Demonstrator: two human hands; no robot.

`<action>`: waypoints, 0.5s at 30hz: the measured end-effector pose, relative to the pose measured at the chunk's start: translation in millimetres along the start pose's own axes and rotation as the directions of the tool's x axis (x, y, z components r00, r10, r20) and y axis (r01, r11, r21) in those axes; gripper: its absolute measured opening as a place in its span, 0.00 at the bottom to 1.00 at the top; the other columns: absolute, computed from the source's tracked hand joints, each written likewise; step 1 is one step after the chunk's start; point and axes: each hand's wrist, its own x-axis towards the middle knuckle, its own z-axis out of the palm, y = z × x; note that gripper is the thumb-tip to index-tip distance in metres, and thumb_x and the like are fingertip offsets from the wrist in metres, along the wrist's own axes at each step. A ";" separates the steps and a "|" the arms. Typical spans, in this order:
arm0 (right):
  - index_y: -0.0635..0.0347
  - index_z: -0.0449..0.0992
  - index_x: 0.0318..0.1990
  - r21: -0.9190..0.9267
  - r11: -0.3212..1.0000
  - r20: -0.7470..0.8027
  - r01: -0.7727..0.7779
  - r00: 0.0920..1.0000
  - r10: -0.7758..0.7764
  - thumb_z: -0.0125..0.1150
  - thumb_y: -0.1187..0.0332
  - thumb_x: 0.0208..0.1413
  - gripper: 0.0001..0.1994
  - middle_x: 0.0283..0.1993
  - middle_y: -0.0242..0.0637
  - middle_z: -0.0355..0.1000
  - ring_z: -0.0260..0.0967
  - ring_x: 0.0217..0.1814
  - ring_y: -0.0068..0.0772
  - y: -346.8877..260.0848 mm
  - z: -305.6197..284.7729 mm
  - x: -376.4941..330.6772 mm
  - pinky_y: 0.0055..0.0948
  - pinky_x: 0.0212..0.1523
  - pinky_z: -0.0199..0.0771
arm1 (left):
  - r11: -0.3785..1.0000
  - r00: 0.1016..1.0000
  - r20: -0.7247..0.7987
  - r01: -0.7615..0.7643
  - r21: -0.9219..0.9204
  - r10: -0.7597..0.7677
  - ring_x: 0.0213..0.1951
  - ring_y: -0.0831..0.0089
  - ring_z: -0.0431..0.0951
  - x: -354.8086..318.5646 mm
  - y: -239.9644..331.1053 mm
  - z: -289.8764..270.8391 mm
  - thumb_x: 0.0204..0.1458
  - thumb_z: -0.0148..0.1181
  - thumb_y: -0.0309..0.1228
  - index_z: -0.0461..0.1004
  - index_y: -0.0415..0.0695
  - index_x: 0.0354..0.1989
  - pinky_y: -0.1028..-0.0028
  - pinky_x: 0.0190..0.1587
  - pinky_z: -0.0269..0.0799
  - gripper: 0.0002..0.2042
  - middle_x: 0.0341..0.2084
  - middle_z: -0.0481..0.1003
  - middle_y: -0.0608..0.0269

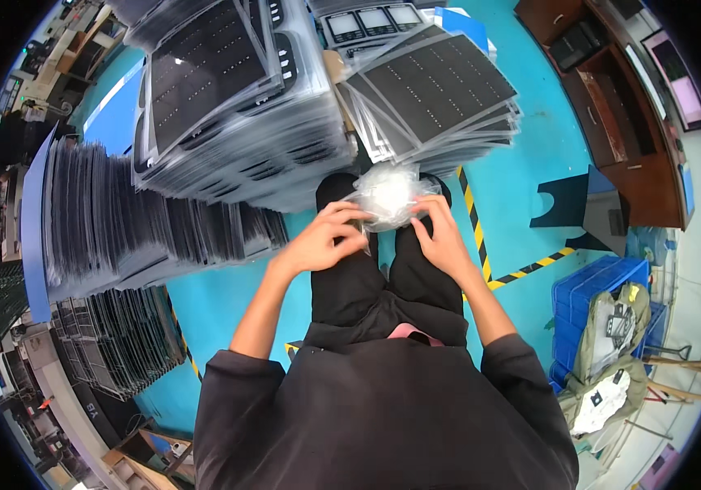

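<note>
A crumpled bundle of clear plastic film (389,194), whitish and shiny in the middle, is over my knees. My left hand (326,238) grips its left edge with curled fingers, and a thin strip of film hangs below them. At the bundle's right edge, my right hand (442,237) has thumb and fingers closed on the film. Just beyond it lies a fanned pile of dark printed plastic sheets (432,86). What is inside the film, if anything, cannot be made out.
A tall stack of clear-edged printed sheets (240,155) stands ahead to the left, beside a long row of upright sheets (138,212). Blue crates (587,298) with bags sit at the right. Yellow-black tape (473,224) marks the blue floor; a wooden cabinet (612,106) stands far right.
</note>
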 end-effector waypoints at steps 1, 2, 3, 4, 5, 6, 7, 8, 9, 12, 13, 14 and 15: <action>0.63 0.72 0.50 0.231 0.966 -0.058 -0.113 0.990 0.130 0.64 0.77 0.60 0.12 0.55 0.47 0.68 0.70 0.58 0.52 4.7 2.9 0.8 0.40 0.61 0.71 | 0.984 0.995 -0.075 0.059 -0.166 -0.073 0.65 0.55 0.68 -2.0 -6.0 0.1 0.60 0.63 0.35 0.81 0.40 0.40 0.58 0.68 0.62 0.10 0.57 0.76 0.56; 0.63 0.72 0.50 0.450 0.868 -0.089 -0.209 0.957 0.276 0.65 0.76 0.60 0.12 0.56 0.48 0.68 0.71 0.58 0.51 9.6 6.1 -2.3 0.40 0.61 0.71 | 0.964 0.925 -0.315 0.149 -0.220 -0.214 0.65 0.54 0.68 1.4 -3.3 11.1 0.59 0.64 0.34 0.80 0.39 0.44 0.58 0.68 0.62 0.11 0.58 0.75 0.52; 0.62 0.74 0.50 0.409 0.878 -0.186 -0.248 0.919 0.347 0.67 0.73 0.60 0.13 0.55 0.50 0.68 0.70 0.58 0.49 14.5 6.6 -2.3 0.40 0.61 0.70 | 0.931 0.778 -0.522 0.222 -0.291 -0.349 0.65 0.53 0.67 8.7 3.0 26.6 0.58 0.65 0.34 0.78 0.39 0.47 0.57 0.68 0.62 0.14 0.60 0.73 0.49; 0.62 0.75 0.51 0.116 0.964 -0.312 -0.238 0.913 0.262 0.68 0.72 0.59 0.14 0.54 0.50 0.68 0.69 0.59 0.50 0.6 9.0 2.9 0.40 0.61 0.69 | 0.957 0.722 -0.662 0.289 0.022 -0.203 0.65 0.51 0.67 17.2 8.6 33.2 0.56 0.67 0.34 0.72 0.38 0.55 0.59 0.69 0.60 0.21 0.63 0.68 0.40; 0.61 0.77 0.52 -0.177 0.960 -0.398 -0.217 0.908 0.132 0.69 0.71 0.59 0.15 0.54 0.50 0.67 0.68 0.59 0.50 -17.2 16.6 11.5 0.40 0.61 0.69 | 0.950 0.695 -0.700 0.301 0.079 -0.161 0.67 0.46 0.64 20.2 0.5 47.2 0.57 0.66 0.36 0.67 0.36 0.60 0.58 0.71 0.57 0.26 0.66 0.63 0.37; 0.61 0.78 0.53 -0.311 0.936 -0.362 -0.165 0.931 0.043 0.69 0.68 0.59 0.16 0.54 0.50 0.67 0.67 0.60 0.51 -6.6 25.3 13.3 0.41 0.62 0.68 | 0.968 0.706 -0.665 0.213 -0.132 -0.245 0.71 0.43 0.59 29.1 -15.6 66.6 0.61 0.63 0.38 0.64 0.34 0.65 0.57 0.73 0.53 0.29 0.68 0.60 0.34; 0.62 0.78 0.53 -0.113 0.973 -0.301 -0.202 0.940 0.160 0.68 0.68 0.59 0.16 0.55 0.50 0.67 0.67 0.60 0.51 6.7 31.2 14.3 0.40 0.62 0.68 | 0.916 0.739 -0.555 0.220 -0.336 -0.382 0.74 0.42 0.55 40.3 -13.5 86.1 0.65 0.58 0.40 0.59 0.31 0.69 0.56 0.75 0.50 0.31 0.70 0.57 0.32; 0.62 0.77 0.53 0.092 0.965 -0.202 -0.244 0.945 0.258 0.67 0.68 0.60 0.15 0.55 0.50 0.67 0.67 0.60 0.51 10.1 37.6 15.0 0.40 0.62 0.68 | 0.920 0.743 -0.544 0.290 -0.261 -0.389 0.74 0.42 0.54 42.0 -22.9 100.1 0.66 0.56 0.43 0.58 0.37 0.72 0.56 0.75 0.48 0.31 0.70 0.56 0.32; 0.62 0.77 0.52 0.059 0.963 -0.211 -0.262 0.940 0.269 0.66 0.67 0.61 0.15 0.56 0.50 0.67 0.67 0.61 0.52 17.5 33.0 11.3 0.39 0.62 0.68 | 0.883 0.778 -0.471 0.468 -0.005 -0.415 0.73 0.42 0.55 43.7 -6.1 87.5 0.66 0.56 0.43 0.62 0.40 0.71 0.57 0.75 0.50 0.29 0.71 0.55 0.31; 0.60 0.71 0.62 0.121 0.921 -0.131 -0.370 0.914 0.384 0.70 0.67 0.58 0.25 0.62 0.49 0.65 0.64 0.66 0.49 5.2 6.6 6.2 0.42 0.64 0.68 | 0.759 0.822 -0.546 0.456 0.464 -0.161 0.60 0.49 0.73 35.1 80.4 5.4 0.61 0.63 0.39 0.79 0.45 0.54 0.56 0.64 0.67 0.16 0.60 0.71 0.42; 0.58 0.65 0.68 0.108 0.941 -0.211 -0.322 0.917 0.338 0.71 0.68 0.56 0.33 0.67 0.47 0.62 0.62 0.70 0.47 -3.8 1.0 4.6 0.45 0.66 0.68 | 0.875 0.807 -0.574 0.371 0.310 -0.139 0.53 0.50 0.79 34.8 94.2 -22.4 0.59 0.65 0.35 0.82 0.44 0.49 0.54 0.61 0.71 0.13 0.54 0.79 0.47; 0.58 0.64 0.69 0.123 0.950 -0.276 -0.288 0.909 0.311 0.71 0.69 0.56 0.34 0.69 0.47 0.61 0.61 0.71 0.46 -6.1 -5.9 4.0 0.44 0.66 0.68 | 0.924 0.790 -0.612 0.196 0.330 0.050 0.44 0.55 0.83 36.5 98.7 -52.0 0.54 0.69 0.27 0.83 0.43 0.39 0.56 0.54 0.74 0.06 0.40 0.84 0.59; 0.58 0.63 0.70 0.140 0.957 -0.335 -0.255 0.897 0.288 0.71 0.70 0.56 0.35 0.70 0.47 0.59 0.60 0.73 0.45 -8.8 -10.9 3.1 0.43 0.66 0.69 | 0.810 0.777 -0.532 0.050 0.584 0.336 0.44 0.56 0.83 37.3 108.5 -92.3 0.51 0.69 0.23 0.81 0.43 0.37 0.60 0.52 0.74 0.06 0.39 0.83 0.60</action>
